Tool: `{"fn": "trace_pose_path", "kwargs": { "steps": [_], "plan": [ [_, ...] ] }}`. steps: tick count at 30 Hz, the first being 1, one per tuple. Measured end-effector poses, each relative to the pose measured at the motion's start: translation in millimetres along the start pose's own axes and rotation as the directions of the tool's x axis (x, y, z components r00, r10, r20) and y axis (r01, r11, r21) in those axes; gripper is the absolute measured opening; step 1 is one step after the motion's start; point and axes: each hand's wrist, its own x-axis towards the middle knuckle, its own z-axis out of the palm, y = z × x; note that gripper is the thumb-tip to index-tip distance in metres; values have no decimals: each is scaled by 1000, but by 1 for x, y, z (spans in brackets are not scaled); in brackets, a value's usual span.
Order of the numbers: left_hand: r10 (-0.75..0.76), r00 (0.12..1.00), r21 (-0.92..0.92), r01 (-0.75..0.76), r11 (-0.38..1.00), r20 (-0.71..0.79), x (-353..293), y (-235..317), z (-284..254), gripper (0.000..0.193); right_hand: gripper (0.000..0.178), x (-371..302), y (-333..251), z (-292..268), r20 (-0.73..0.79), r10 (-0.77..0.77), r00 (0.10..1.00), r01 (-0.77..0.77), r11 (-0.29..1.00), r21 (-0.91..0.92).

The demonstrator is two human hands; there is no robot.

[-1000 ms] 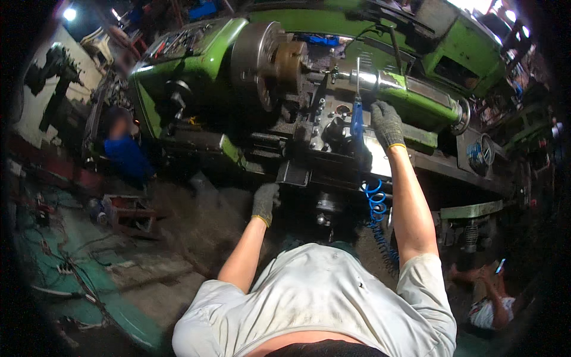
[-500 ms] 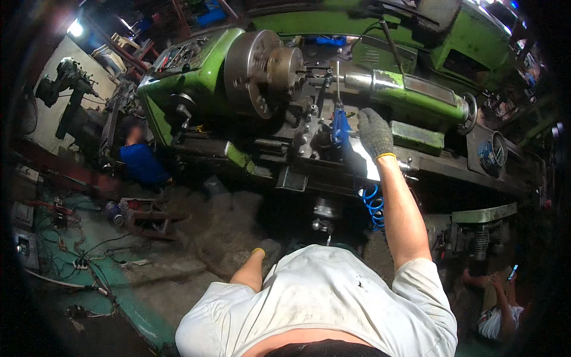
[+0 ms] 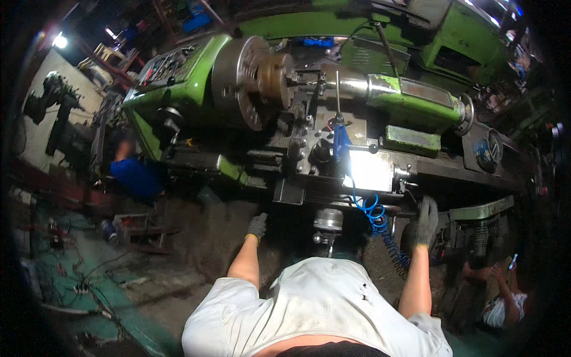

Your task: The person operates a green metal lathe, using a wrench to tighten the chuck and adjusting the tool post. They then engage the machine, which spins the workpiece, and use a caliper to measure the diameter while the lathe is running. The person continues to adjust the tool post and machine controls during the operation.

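My left hand (image 3: 257, 226), in a grey knit glove with a yellow cuff, hangs in the air in front of the lathe, its fingers loosely bent and no object showing in it. In a matching glove, my right hand (image 3: 426, 221) is low by the right end of the carriage, near a thin lever (image 3: 411, 195). Its fingers are blurred; whether they touch or hold anything I cannot tell. A blue air blow gun (image 3: 341, 143) stands nozzle up on the carriage. Left of it, a round brownish workpiece (image 3: 275, 80) sits in the large chuck (image 3: 239, 83), facing the tailstock (image 3: 413, 98).
Coiled blue hose (image 3: 375, 215) hangs below the bright plate (image 3: 370, 171). A handwheel hub (image 3: 328, 220) juts toward me. One person in blue (image 3: 137, 177) is at the left; another with a phone (image 3: 504, 297) sits lower right. Cables (image 3: 83, 288) lie on the left floor.
My right hand has left the area beside the blow gun and dropped down and to the right. My left hand has moved up and out from beside my body. The view has shifted slightly.
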Motion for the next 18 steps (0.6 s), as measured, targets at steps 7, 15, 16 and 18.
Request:
{"fn": "trace_pose_path", "kwargs": {
  "steps": [7,15,16,18],
  "plan": [
    [-560,759,-943,264,-201,332,93,-42,-31,39,53,-221,316,-107,130,424,896,-243,715,-656],
    [-526,736,-878,200,-434,427,168,-63,-57,27,52,-388,303,-86,553,554,623,245,533,-810],
    [-523,742,-891,230,-390,421,170,-75,-47,23,48,-393,306,-86,439,557,704,114,522,-845],
    [-514,765,-919,275,-284,388,176,-85,-42,19,42,-391,302,-68,183,547,817,-157,516,-842]
  ]
}}
